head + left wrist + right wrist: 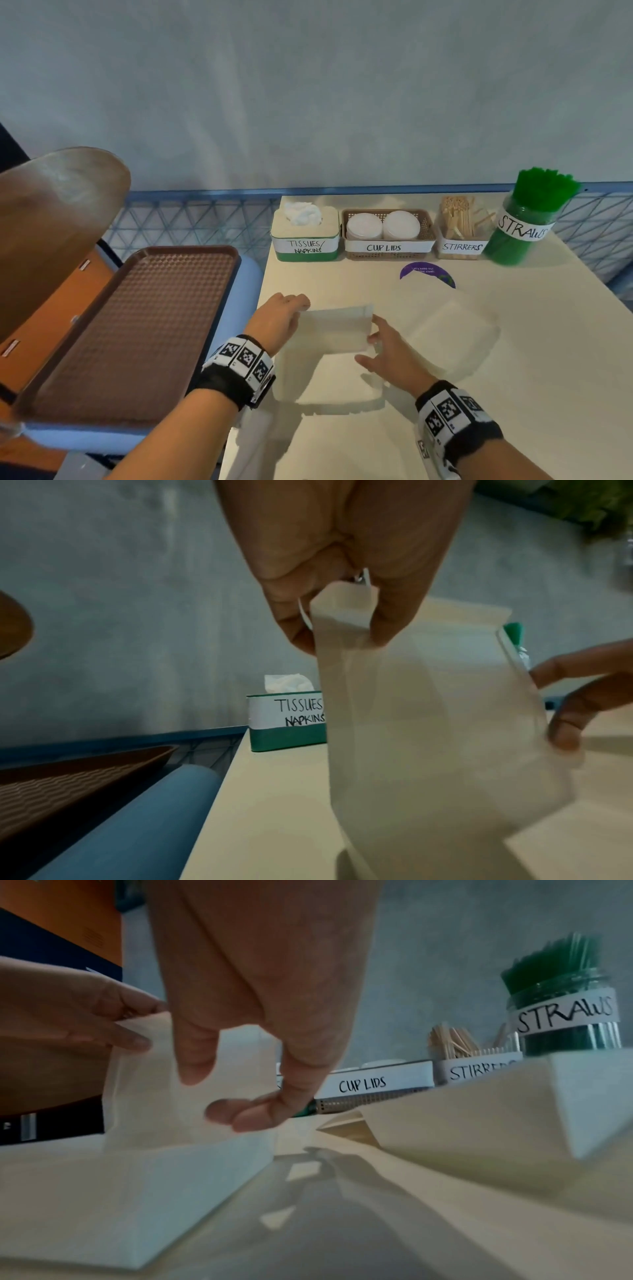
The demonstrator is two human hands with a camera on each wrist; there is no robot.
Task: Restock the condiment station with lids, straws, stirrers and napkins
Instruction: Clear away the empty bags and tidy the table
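My left hand [303, 306] [342, 634] pinches the top left corner of a thin translucent white bag [335, 329] [411, 723] [143, 1083], held upright just above the cream table [531, 359]. My right hand [375, 330] [219, 1096] holds its right edge with curled thumb and fingers. Along the far edge stand the tissues/napkins box [305, 236], the cup lids basket [387, 246] with two stacks of white lids, the stirrers holder [459, 229] and the straws jar [524, 222], full of green straws.
Two pale translucent boxes lie on the table, one under my hands [325, 383] and one to the right [452, 329]. A brown tray [137, 325] sits on a blue-padded seat left of the table's edge. A purple sticker [426, 272] lies before the basket.
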